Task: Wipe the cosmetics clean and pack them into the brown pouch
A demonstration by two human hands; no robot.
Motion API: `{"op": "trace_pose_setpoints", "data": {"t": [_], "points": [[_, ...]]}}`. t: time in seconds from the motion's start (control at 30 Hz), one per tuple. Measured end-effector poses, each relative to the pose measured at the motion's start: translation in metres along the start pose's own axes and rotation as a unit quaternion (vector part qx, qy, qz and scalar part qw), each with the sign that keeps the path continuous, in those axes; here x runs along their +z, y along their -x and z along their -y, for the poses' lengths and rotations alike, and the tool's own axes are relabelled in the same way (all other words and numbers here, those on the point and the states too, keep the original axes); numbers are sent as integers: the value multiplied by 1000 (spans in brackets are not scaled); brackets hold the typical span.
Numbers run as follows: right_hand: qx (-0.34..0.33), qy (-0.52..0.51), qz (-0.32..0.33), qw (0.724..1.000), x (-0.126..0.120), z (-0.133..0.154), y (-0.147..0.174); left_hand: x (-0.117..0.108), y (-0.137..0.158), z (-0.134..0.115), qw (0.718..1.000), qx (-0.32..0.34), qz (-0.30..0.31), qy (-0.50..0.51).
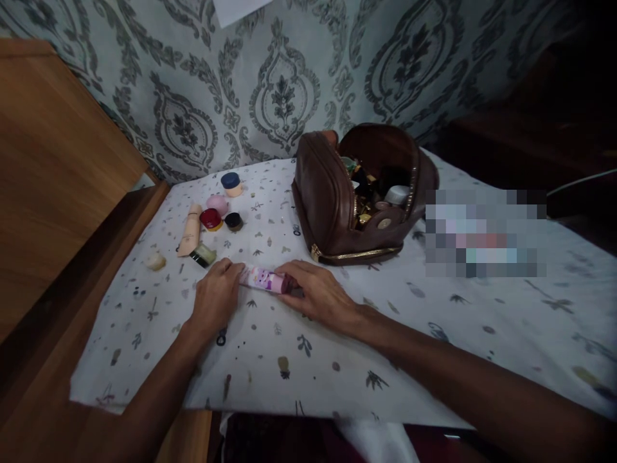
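A pink and purple printed tube (263,279) lies across the gap between my hands, close above or on the white cloth. My left hand (216,290) is closed on its left end. At the darker right end, my right hand (315,292) has its thumb and fingers on either side of the tube. Just beyond my left hand is a small green jar with a dark lid (203,255), tipped on its side. Behind my right hand stands a brown cosmetic bag (321,193), unzipped, with several small items inside.
Left of the bag are a peach tube (191,230), a red-lidded jar (211,219), a pink rounded item (217,204), a black-lidded jar (234,222), a blue-lidded jar (232,184) and a cream-coloured piece (155,260). A wooden panel (62,161) borders the left side. Patterned wallpaper (284,90) rises behind.
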State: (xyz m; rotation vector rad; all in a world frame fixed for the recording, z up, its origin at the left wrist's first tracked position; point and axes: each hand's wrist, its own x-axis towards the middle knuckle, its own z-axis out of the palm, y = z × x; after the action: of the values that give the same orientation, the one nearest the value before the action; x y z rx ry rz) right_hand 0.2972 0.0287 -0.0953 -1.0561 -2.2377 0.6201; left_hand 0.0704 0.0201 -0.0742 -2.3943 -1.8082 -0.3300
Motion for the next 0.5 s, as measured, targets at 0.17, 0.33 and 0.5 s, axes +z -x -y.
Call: {"op": "trace_pose_setpoints", "data": {"t": [0.17,0.33,0.5], "points": [[-13,29,-2,999,1,0,1,-3,8,-23,974,89,-116,170],[-9,32,-2,999,5,-3,1,-2,16,-50,962,173,-87,194],[-3,22,-11,1000,5,-2,0,4,14,-40,972,154,-97,147]]}}
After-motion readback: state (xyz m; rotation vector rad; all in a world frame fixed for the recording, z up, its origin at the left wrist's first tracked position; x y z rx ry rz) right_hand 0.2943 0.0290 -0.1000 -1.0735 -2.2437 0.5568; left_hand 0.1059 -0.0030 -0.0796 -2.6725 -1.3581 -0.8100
